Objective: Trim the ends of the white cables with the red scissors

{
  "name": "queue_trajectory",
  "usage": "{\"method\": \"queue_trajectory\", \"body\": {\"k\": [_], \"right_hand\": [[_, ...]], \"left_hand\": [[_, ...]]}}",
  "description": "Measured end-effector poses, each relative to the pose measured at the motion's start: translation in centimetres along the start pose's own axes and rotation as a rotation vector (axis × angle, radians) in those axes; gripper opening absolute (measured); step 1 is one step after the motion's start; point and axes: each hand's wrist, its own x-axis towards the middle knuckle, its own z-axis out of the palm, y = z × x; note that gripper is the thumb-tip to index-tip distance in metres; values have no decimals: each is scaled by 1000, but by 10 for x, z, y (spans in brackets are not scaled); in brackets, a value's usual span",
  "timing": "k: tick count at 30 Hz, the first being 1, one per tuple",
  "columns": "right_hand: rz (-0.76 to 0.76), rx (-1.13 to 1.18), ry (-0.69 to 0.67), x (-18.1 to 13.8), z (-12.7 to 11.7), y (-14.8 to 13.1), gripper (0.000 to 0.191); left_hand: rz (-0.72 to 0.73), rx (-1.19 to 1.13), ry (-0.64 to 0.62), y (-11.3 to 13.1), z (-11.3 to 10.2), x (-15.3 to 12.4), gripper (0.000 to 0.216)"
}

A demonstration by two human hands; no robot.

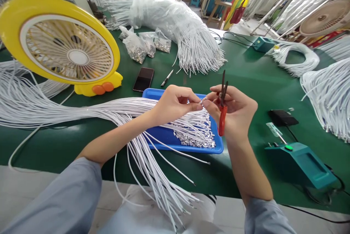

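My left hand [176, 104] is closed in a pinch on a thin white cable, its tip near the fingertips of my right hand [236, 111]. Red-handled scissors [222, 117] rest in my right hand, dark blades pointing up, while its thumb and forefinger pinch at the cable's tip. Whether a small metal piece sits between the fingertips is hard to make out. Below both hands lies a blue tray [218, 146] holding small silvery metal pieces [188, 139]. A bundle of white cables [101, 108] runs in from the left, part across the tray and part over the table's front edge.
A yellow fan [116, 49] stands at left. Behind the tray are a phone [143, 79], a pen [167, 77], bags of metal parts [136, 49] and a plastic-wrapped cable bundle [169, 15]. At right sit a teal device [300, 162], a black box [283, 118] and more cables [328, 91].
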Motion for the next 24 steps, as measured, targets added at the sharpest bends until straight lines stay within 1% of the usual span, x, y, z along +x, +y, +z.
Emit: {"method": "queue_trajectory", "body": {"k": [4, 9, 12, 15, 17, 20, 24], "right_hand": [[34, 69, -31, 1, -1, -3, 24], [97, 114, -87, 2, -5, 0, 26], [84, 102, -96, 2, -6, 1, 27], [71, 66, -79, 2, -4, -1, 25], [62, 52, -50, 3, -3, -1, 22], [48, 50, 3, 2, -3, -3, 19], [33, 57, -2, 0, -2, -6, 17]], "left_hand": [[9, -34, -67, 1, -3, 1, 27], [-27, -95, -153, 5, -6, 3, 34], [-66, -139, -222, 4, -8, 3, 34], [-60, -116, -261, 2, -9, 4, 34], [-31, -67, -221, 1, -9, 3, 33], [13, 2, -111, 0, -7, 3, 31], [15, 6, -40, -1, -5, 2, 33]]}}
